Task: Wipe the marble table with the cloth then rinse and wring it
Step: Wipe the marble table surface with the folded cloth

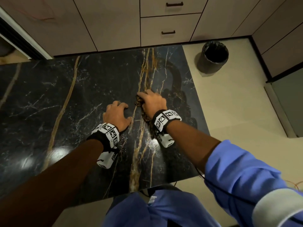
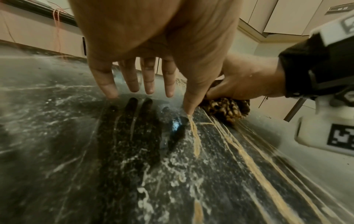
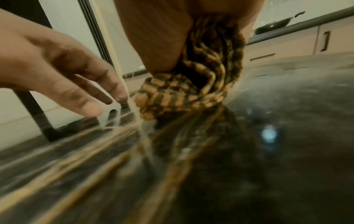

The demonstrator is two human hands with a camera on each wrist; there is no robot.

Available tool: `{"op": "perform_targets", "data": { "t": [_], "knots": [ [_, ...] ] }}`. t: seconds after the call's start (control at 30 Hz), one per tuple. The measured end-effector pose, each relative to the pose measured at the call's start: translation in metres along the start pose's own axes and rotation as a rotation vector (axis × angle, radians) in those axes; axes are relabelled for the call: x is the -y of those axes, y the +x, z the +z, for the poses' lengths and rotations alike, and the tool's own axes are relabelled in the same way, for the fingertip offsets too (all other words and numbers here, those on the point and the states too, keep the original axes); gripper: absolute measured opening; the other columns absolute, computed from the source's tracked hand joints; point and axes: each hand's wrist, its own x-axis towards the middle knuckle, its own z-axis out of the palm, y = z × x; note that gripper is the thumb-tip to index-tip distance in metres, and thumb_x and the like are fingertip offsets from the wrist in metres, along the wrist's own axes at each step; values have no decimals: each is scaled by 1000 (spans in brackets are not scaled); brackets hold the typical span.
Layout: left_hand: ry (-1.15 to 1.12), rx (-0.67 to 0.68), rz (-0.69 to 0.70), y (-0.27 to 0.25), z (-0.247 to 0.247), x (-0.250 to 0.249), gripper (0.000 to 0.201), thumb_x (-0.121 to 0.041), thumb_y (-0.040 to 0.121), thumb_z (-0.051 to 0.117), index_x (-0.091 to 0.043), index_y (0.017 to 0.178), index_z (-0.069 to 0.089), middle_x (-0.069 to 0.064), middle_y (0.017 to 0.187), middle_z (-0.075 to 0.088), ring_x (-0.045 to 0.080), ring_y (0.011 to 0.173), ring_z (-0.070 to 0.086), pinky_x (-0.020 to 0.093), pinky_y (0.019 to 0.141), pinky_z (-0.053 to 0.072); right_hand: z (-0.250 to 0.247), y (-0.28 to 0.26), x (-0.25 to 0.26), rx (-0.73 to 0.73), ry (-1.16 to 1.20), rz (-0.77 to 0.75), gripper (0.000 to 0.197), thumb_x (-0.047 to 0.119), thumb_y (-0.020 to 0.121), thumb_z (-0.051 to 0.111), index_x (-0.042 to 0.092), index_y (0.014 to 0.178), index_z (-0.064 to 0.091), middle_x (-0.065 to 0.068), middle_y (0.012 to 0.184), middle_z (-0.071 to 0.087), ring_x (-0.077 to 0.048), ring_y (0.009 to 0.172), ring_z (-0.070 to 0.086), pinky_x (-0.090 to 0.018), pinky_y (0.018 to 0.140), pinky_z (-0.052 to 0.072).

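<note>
The black marble table [image 1: 49, 95] with gold and white veins fills the head view. My right hand [image 1: 153, 100] grips a bunched brown-and-tan woven cloth [image 1: 139, 100] and presses it on the marble near the gold veins. The cloth [image 3: 191, 84] bulges out under my palm in the right wrist view, and the cloth [image 2: 228, 109] shows beside my thumb in the left wrist view. My left hand [image 1: 117, 113] rests on the marble just left of it, fingers [image 2: 149, 78] straight and spread, holding nothing. A wet curved streak [image 1: 177, 76] runs beyond the right hand.
A black-lined waste bin [image 1: 213, 56] stands on the beige floor right of the table. Cabinet drawers [image 1: 170, 30] with dark handles run along the far side. A dark pan [image 3: 273, 24] sits on a distant counter. The table's right edge [image 1: 196, 95] is close to my right hand.
</note>
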Motion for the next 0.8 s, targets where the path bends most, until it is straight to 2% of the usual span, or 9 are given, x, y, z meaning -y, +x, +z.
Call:
{"op": "perform_targets", "data": {
  "t": [0.13, 0.23, 0.3, 0.37, 0.47, 0.57, 0.7, 0.8],
  "knots": [
    [-21, -3, -4, 9, -2, -3, 50, -38, 80, 71, -26, 125, 54, 1, 134, 45, 29, 127, 38, 50, 98, 40, -21, 11, -63, -39, -46, 211, 52, 16, 92, 53, 37, 138, 42, -5, 129, 52, -37, 109, 54, -51, 84, 49],
    [-29, -6, 9, 19, -1, -9, 49, -37, 81, 70, -25, 125, 54, 1, 133, 44, 29, 127, 37, 49, 98, 39, -34, 6, -99, -97, -55, 306, 54, 20, 90, 56, 35, 140, 41, -8, 124, 54, -38, 101, 59, -49, 80, 53],
    [-36, -1, 8, 25, 0, -13, 49, -37, 81, 69, -25, 126, 53, 2, 134, 44, 29, 127, 37, 50, 98, 38, -33, 0, -101, -76, -52, 277, 58, 29, 89, 60, 34, 142, 37, -9, 124, 53, -37, 97, 61, -48, 79, 55],
    [-27, 6, 6, 31, -1, -19, 50, -38, 81, 69, -25, 126, 53, 2, 134, 43, 29, 127, 38, 50, 98, 38, -28, -3, -96, -33, -66, 252, 62, 26, 87, 62, 34, 143, 36, -11, 124, 52, -38, 97, 61, -48, 79, 55],
    [-21, 6, 16, 38, -4, -23, 51, -40, 81, 69, -25, 127, 52, 3, 135, 42, 29, 128, 37, 50, 99, 38, -32, 5, -93, -43, -18, 260, 58, 20, 84, 62, 32, 138, 45, -10, 119, 57, -37, 99, 61, -45, 83, 52],
    [-18, -5, 18, 45, -11, -24, 51, -40, 81, 69, -25, 127, 52, 3, 136, 41, 30, 128, 37, 51, 99, 38, -46, 13, -87, -122, 44, 234, 53, 19, 80, 63, 33, 131, 55, -4, 111, 63, -30, 100, 62, -40, 84, 50],
    [-37, -19, -31, 54, -19, -17, 50, -33, 81, 68, -25, 128, 52, 4, 137, 41, 30, 129, 36, 51, 100, 37, -44, 15, -42, -137, 108, 25, 54, 17, 81, 65, 32, 131, 55, 1, 109, 64, -24, 98, 63, -37, 83, 51],
    [-44, -23, -71, 58, -21, -13, 51, -25, 80, 68, -25, 129, 51, 3, 137, 40, 30, 129, 35, 51, 100, 35, -23, 21, -9, -44, 62, -99, 54, 20, 84, 65, 31, 135, 52, 0, 113, 63, -25, 99, 63, -39, 83, 54]
  ]
}}
